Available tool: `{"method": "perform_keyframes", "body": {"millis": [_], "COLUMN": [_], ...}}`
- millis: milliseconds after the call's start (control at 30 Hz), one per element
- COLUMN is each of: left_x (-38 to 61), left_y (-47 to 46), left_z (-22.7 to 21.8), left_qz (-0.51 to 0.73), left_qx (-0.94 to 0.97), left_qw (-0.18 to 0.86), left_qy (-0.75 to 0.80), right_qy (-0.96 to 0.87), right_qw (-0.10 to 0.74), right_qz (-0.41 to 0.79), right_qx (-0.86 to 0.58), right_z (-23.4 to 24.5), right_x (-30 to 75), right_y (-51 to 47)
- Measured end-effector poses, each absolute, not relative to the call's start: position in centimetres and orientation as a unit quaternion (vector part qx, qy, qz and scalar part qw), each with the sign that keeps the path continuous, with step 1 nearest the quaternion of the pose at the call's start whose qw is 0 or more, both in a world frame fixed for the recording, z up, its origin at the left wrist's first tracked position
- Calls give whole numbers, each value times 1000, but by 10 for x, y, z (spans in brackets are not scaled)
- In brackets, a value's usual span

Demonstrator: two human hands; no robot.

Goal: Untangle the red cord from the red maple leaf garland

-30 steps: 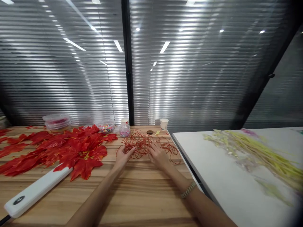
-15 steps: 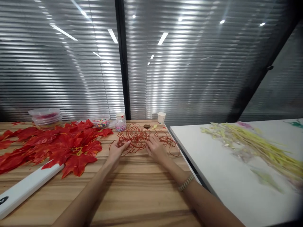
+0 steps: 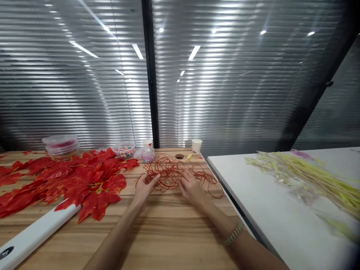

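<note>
A loose tangle of thin red cord [image 3: 174, 173] lies on the wooden table [image 3: 168, 232]. My left hand [image 3: 144, 187] rests at the tangle's left edge, thumb and fingers pinched on a few strands. At the right side of the tangle, my right hand [image 3: 191, 188] lies palm down with fingers curled into the cord. A beaded bracelet [image 3: 233, 233] sits on my right wrist.
Red artificial maple leaves [image 3: 70, 180] cover the table's left. A long white device [image 3: 30, 236] lies at the front left. Plastic tubs [image 3: 60, 144], bead containers [image 3: 125, 151] and two paper cups [image 3: 196, 145] stand at the back. Yellow-green stems [image 3: 309, 180] lie on a white table [image 3: 275, 225] to the right.
Both hands stay on the red cord with only slight finger shifts. The view has swayed a little left and then back.
</note>
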State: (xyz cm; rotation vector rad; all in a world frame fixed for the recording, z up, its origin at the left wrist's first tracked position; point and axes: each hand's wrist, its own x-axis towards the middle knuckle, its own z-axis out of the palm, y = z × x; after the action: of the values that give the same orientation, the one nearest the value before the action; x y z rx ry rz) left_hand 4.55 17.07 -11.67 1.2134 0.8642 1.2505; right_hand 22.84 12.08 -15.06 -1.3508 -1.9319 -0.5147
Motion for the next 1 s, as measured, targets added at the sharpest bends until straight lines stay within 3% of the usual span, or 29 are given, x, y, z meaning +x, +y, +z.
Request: {"method": "perform_keyframes", "body": {"millis": [267,567,1000], "left_x": [38,54,49], "left_y": [171,159,162], "left_z": [-123,-129,-128], "left_qz": [524,482,503], "left_qx": [559,567,556], "left_qw": [504,555,536], "left_qy": [398,372,388], "right_qy": [-735,-719,-754], "right_qw": [374,362,313], "right_qz": [-183,-184,-230], "right_qx": [-535,-565,-529], "right_z": [-155,-157,-150], "right_x": [223,237,234], "right_y": [125,128,124]}}
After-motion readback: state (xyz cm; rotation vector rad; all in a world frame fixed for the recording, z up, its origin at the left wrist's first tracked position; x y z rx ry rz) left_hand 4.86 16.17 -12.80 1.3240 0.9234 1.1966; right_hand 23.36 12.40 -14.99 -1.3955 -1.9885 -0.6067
